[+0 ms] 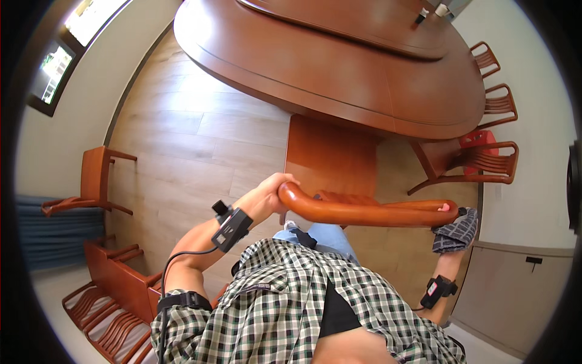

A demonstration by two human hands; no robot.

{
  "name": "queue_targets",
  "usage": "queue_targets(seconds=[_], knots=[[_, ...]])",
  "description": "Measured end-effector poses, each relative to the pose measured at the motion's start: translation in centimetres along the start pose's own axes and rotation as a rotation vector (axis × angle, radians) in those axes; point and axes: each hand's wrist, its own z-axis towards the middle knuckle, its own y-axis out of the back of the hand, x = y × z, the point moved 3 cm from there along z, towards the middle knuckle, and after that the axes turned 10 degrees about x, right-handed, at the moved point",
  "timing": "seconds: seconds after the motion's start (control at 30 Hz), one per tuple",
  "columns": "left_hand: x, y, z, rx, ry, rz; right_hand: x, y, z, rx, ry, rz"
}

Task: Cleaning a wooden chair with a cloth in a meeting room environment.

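Directly in front of me stands a reddish-brown wooden chair (363,215), its curved top rail nearest to me and its flat seat facing the table. My left hand (278,193) grips the rail's left end. At the right end, my right hand (456,227) is mostly hidden under a dark grey checked cloth (454,232); a fingertip shows on the inner side of the rail, so the hand is closed round it with the cloth.
A large oval wooden table (318,77) lies beyond the chair. More wooden chairs (489,159) line the right wall, one beside a red plastic item (479,141). At left are a small wooden chair (93,175), stacked furniture (118,277) and a blue curtain (54,236).
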Motion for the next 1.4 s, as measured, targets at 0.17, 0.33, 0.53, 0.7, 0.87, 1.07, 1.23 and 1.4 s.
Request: queue_targets(seconds=[0.17,0.33,0.53,0.7,0.87,1.07,1.23,1.4], knots=[[2.5,1.1,-5.7,-0.078,-0.119,-0.053,0.8,-5.1,-1.9,0.03,-0.043,-0.065],[5.1,6.4,-8.1,-0.133,-0.183,-0.234,-1.6,-7.2,-1.2,0.305,-0.256,0.161],[9.2,8.2,-11.2,-0.211,-0.318,-0.416,-3.8,-10.9,0.6,0.348,-0.527,0.235],[9.7,7.8,-13.1,-0.173,-0.484,-0.471,-4.6,-15.7,3.0,0.529,-0.542,0.283],[11.5,8.3,-13.9,-0.18,-0.552,-0.503,-4.8,-18.4,3.3,0.615,-0.662,0.283],[10.8,3.1,-16.8,-0.211,-0.736,-0.418,-4.4,-20.9,5.3,0.623,-0.631,0.326],[10.0,9.6,-13.1,-0.077,-0.641,-0.522,-4.6,-21.4,5.4,0.689,-0.673,0.304],[9.6,8.2,-13.5,-0.094,-0.62,-0.427,-3.6,-21.3,5.7,0.674,-0.625,0.282]])
